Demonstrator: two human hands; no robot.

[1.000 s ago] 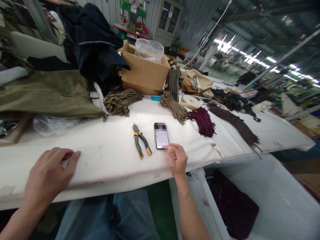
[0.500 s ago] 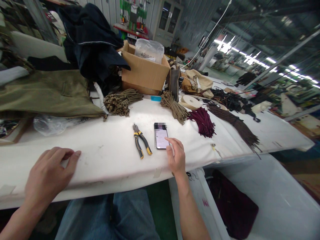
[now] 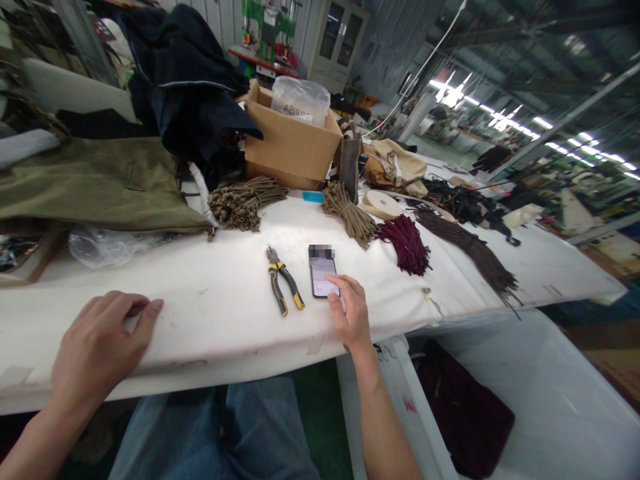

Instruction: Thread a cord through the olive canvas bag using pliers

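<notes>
A phone (image 3: 321,268) lies face up on the white table (image 3: 210,293) with its screen lit. My right hand (image 3: 350,313) rests at the phone's near right corner, one finger stretched onto the screen and the others loosely curled. It holds nothing. Yellow-handled pliers (image 3: 283,283) lie just left of the phone. My left hand (image 3: 97,350) lies palm down near the table's front edge at the left, fingers bent over the surface, gripping nothing.
Bundles of olive cords (image 3: 243,200), tan cords (image 3: 350,213), maroon cords (image 3: 407,243) and brown cords (image 3: 475,257) lie behind the phone. A cardboard box (image 3: 290,143), dark cloth (image 3: 190,87) and an olive bag (image 3: 95,190) stand further back. A white bin (image 3: 525,393) sits at lower right.
My right hand's finger has slid up from the phone's lower edge onto the screen. The left hand has stayed in place.
</notes>
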